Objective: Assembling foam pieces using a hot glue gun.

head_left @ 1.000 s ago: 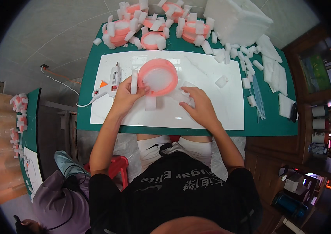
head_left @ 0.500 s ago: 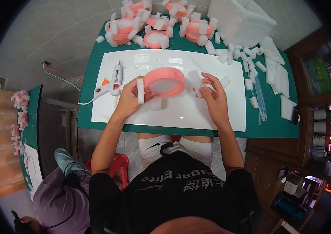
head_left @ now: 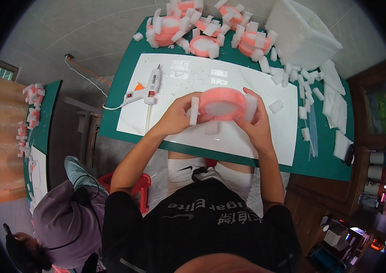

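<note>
A round pink foam ring [head_left: 222,96] with a white middle is held tilted above the white board [head_left: 179,66]. My left hand [head_left: 180,114] grips its left side, fingers partly hidden behind. One white foam block [head_left: 195,111] stands upright at the ring's left edge, and another foam piece [head_left: 210,128] shows below it. On the other side, my right hand [head_left: 258,122] is closed on a white foam block [head_left: 250,107] that meets the ring's right side. The right thumb lies near the ring's lower rim.
A white glue gun [head_left: 148,94] with a cord lies at the board's left. Finished-looking pink rings [head_left: 165,34] with white blocks crowd the green table's [head_left: 318,159] far edge. Loose foam pieces [head_left: 303,112], clear sticks [head_left: 313,132] and a big foam block [head_left: 300,34] are rightward. A co-worker [head_left: 68,218] sits left.
My right hand has brought the white foam block leftward against the ring's right side; before, a gap separated them. The whole view has shifted and turned slightly.
</note>
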`<state>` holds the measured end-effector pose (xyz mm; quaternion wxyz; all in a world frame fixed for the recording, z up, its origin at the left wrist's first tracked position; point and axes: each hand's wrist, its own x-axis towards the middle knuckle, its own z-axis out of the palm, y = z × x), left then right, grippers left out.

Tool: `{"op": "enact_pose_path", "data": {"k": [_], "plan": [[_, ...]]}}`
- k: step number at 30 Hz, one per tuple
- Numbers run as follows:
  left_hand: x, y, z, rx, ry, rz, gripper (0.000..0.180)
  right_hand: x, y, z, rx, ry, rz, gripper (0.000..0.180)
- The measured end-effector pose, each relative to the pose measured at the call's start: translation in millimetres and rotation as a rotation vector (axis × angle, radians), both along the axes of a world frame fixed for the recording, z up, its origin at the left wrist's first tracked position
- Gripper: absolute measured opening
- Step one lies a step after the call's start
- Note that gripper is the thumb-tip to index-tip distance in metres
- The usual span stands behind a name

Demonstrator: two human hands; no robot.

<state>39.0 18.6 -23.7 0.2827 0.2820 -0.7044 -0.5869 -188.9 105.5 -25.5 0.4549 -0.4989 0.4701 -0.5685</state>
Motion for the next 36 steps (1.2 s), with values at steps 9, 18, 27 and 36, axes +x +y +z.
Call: {"op": "enact_pose_path", "data": {"k": [9, 18, 27, 36], "plan": [[145, -69, -12, -0.424, -0.398, 0.256, 0.052, -10, -3, -8, -0.033, 0.06, -0.118, 0.067], [137, -90, -19, -0.729, -0.824, 0.095, 0.056, -11, -3, -11, -0.058, 0.078, -0.132, 0.067], [136, -65, 1, -0.781, -0.554, 0.314, 0.04, -10, -1, -14, -0.051, 0.107, -0.155, 0.066], [78, 12, 62, -0.571, -0.331, 0.042, 0.02, -3, -3, -18, -0.072, 0.111, -0.172, 0.065]]}}
